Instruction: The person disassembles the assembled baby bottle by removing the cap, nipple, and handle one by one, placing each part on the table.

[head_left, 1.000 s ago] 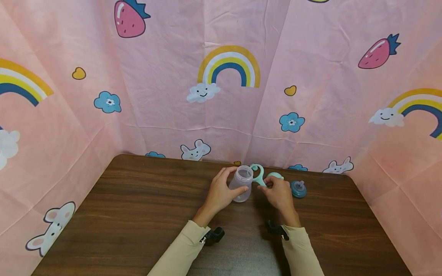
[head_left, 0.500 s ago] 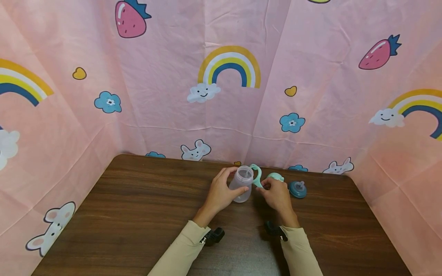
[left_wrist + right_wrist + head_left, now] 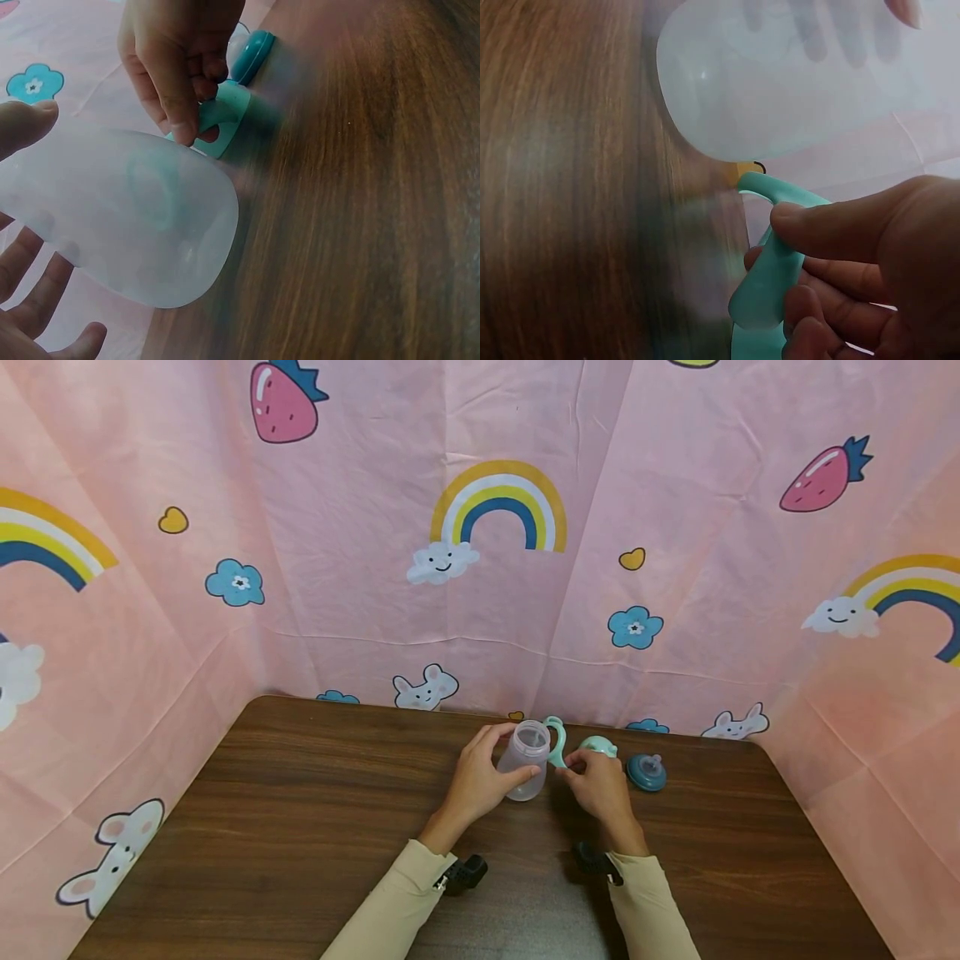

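Observation:
My left hand (image 3: 474, 781) grips a translucent baby bottle (image 3: 522, 757) from its left side. Its top is uncovered, and it leans slightly over the table. Seen from the left wrist, the bottle (image 3: 172, 225) lies between thumb and fingers. My right hand (image 3: 606, 789) pinches a mint-green bottle handle (image 3: 558, 745) between thumb and fingers, just right of the bottle. The right wrist view shows the curved handle (image 3: 763, 292) under the thumb, with part of it hidden by fingers. Behind the right hand sits a mint-green cap (image 3: 598, 744), partly covered. A teal nipple lid (image 3: 647, 772) stands to its right.
A dark wooden table (image 3: 315, 827) carries everything. Its back edge runs close behind the bottle parts, against a pink printed cloth (image 3: 360, 585) that also hangs at both sides. Black wrist cameras (image 3: 465, 872) sit on both sleeves.
My right hand has moved slightly left with the handle, bringing it nearer the bottle, and the handle has turned a little. The left hand and bottle stay nearly still.

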